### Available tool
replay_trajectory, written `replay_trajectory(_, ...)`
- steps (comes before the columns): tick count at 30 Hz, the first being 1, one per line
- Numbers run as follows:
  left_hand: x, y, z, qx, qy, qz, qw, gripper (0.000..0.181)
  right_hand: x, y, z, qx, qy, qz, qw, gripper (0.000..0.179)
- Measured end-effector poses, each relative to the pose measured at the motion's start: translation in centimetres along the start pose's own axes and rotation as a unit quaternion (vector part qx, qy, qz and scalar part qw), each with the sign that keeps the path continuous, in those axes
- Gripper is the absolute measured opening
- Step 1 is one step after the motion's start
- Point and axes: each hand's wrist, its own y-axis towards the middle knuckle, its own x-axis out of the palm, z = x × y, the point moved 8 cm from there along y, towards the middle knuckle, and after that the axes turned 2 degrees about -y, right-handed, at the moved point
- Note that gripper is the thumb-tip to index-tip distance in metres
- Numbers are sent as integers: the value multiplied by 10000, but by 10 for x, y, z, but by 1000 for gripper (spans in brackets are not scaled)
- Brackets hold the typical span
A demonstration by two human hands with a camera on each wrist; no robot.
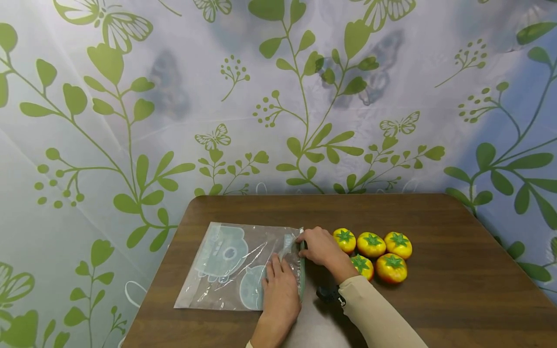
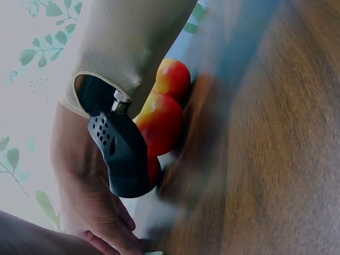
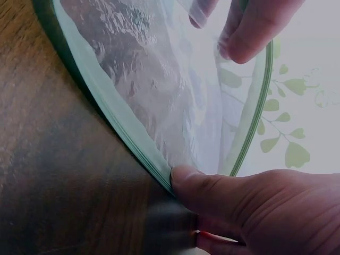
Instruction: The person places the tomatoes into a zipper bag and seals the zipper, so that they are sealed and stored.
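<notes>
Nearest, a beige sleeve (image 1: 376, 309) covers the right forearm, with a black wrist device (image 1: 327, 294) below the right hand. Left of it, the left hand (image 1: 282, 292) lies over a clear bag (image 1: 222, 256), fingers extended on the film; whether its thumb pinches cannot be told. Farther off, the right hand (image 1: 322, 249) pinches the far end of the bag's green edge (image 3: 109, 103), whose two strips part toward the left hand. Pale blue figures mark the bag left of both hands. Just right of the right hand, five yellow-red fruits (image 1: 371, 245) cluster on the brown counter (image 1: 461, 270). Beyond both hands hangs leaf-patterned cloth (image 1: 183, 130).
</notes>
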Motion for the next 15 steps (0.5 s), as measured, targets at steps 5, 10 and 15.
replay_trajectory(5,-1,0,-1,-75,-46,-14,10000,90,1,0,0,-10,10,76,10000,32)
replay_trajectory(10,1,1,-2,-192,-113,-107,9997,92,2,-1,0,14,49,77,10000,33)
replay_trajectory(15,2,2,-3,-272,-177,-227,9992,94,1,-6,-1,-16,140,40,9999,35)
